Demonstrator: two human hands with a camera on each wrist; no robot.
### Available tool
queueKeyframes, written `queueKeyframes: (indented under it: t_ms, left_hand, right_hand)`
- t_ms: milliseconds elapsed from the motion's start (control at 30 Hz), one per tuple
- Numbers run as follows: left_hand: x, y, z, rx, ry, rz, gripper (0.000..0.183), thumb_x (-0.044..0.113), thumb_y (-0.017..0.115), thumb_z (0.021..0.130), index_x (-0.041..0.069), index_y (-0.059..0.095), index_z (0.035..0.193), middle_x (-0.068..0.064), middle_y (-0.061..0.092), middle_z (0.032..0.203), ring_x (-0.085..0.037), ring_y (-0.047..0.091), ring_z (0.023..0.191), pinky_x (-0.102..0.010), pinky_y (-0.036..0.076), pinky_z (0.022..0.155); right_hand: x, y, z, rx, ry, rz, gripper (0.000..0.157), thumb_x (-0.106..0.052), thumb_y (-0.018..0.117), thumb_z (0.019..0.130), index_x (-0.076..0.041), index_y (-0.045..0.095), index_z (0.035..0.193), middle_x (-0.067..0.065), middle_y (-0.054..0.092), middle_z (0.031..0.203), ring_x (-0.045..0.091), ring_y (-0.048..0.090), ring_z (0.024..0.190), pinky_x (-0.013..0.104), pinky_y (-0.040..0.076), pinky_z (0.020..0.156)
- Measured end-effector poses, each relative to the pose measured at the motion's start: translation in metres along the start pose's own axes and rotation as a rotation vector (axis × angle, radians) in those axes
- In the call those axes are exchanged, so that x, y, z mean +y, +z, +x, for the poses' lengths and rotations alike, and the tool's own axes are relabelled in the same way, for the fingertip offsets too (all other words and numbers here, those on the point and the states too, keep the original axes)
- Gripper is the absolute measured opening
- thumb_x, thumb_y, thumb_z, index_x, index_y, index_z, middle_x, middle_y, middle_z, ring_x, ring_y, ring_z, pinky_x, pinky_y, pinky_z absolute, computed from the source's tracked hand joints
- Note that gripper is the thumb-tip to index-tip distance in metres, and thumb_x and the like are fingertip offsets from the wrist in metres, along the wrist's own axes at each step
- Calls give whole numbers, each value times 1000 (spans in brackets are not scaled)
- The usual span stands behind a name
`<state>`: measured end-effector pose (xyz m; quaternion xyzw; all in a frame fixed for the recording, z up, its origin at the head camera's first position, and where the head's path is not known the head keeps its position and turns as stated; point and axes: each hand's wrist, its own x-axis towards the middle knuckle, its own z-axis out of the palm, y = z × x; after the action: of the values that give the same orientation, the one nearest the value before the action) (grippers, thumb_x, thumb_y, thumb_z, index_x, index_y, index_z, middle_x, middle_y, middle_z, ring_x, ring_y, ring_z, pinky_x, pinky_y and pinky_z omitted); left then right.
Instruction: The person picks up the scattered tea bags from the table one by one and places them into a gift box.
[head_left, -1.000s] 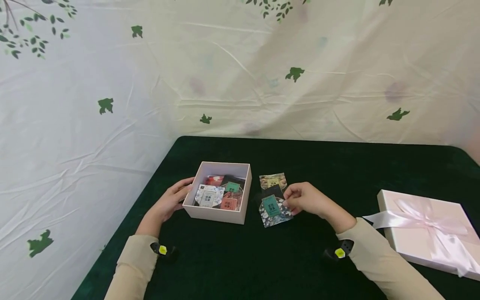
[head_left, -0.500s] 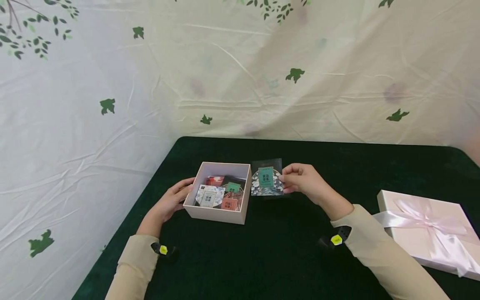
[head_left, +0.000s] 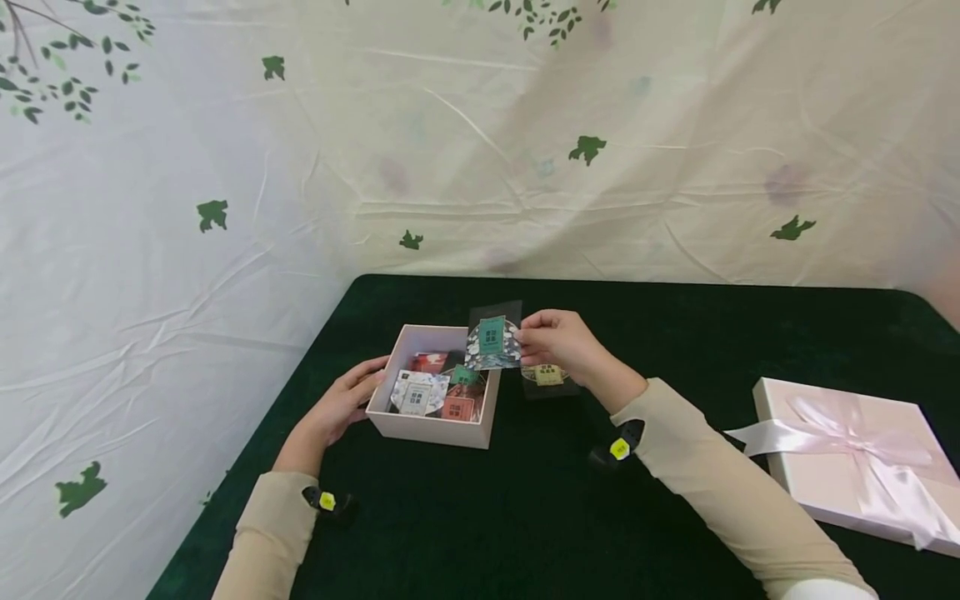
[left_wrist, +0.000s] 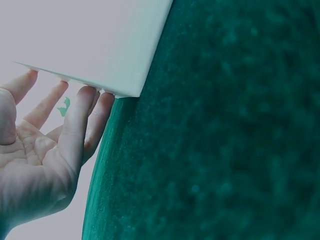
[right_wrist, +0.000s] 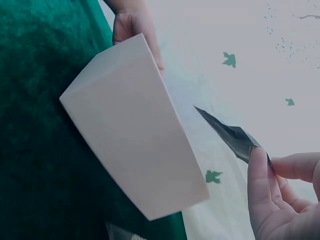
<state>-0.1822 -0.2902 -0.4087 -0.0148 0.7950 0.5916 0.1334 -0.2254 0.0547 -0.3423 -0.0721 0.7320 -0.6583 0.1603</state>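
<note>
A pale pink open box (head_left: 431, 432) sits on the dark green cloth, holding several small flat packets with printed labels. My left hand (head_left: 341, 404) rests its fingertips on the box's left side; the left wrist view shows the fingers (left_wrist: 75, 125) extended against its edge. Between thumb and fingers, my right hand (head_left: 558, 340) pinches a small flat packet (head_left: 491, 337) with a green label and a black top, raised over the box's right rim. Seen in the right wrist view, this packet (right_wrist: 232, 136) is nearly edge-on. A yellow-labelled packet (head_left: 551, 377) lies under the right hand, partly hidden.
At the right of the table lies a pink box lid (head_left: 862, 458) tied with a satin ribbon bow (head_left: 862, 446), close to the right sleeve (head_left: 735, 483). A pale curtain (head_left: 480, 167) with green bird shapes hangs behind and to the left of the table.
My right hand has lifted the green-labelled packet off the table and carried it left and away from me, over the box's edge. My left hand stays at the box.
</note>
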Motion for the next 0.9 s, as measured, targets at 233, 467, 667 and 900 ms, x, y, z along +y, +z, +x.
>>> queueKeyframes:
  t_ms: [233,467,667,900]
  left_hand:
    - [-2,-1,2,-8,5,-7,61,46,46,98,16,29,149,-15,29,151,-39,35,134,-58,34,106]
    - [-3,-1,3,-2,12,-8,60,45,45,98,15,30,148,-16,31,151,-39,35,134,-56,37,104]
    - [-5,0,3,12,4,2,60,45,46,98,15,31,148,-16,33,149,-39,37,133,-55,39,103]
    - [-3,0,4,3,9,-2,60,45,46,98,15,30,148,-16,33,149,-39,38,132,-55,39,103]
  right_hand:
    - [-3,20,15,-7,40,40,22,-6,59,92,8,57,109,7,63,82,11,63,65,24,57,63]
    - [-4,35,26,3,96,36,25,-5,61,91,8,57,112,10,63,85,10,64,64,25,57,63]
    - [-3,45,32,2,136,25,27,-4,63,90,6,59,114,12,63,91,10,63,66,24,57,63]
    - [-2,53,35,-2,160,16,25,-3,64,89,4,59,113,14,63,92,11,63,65,23,56,61]
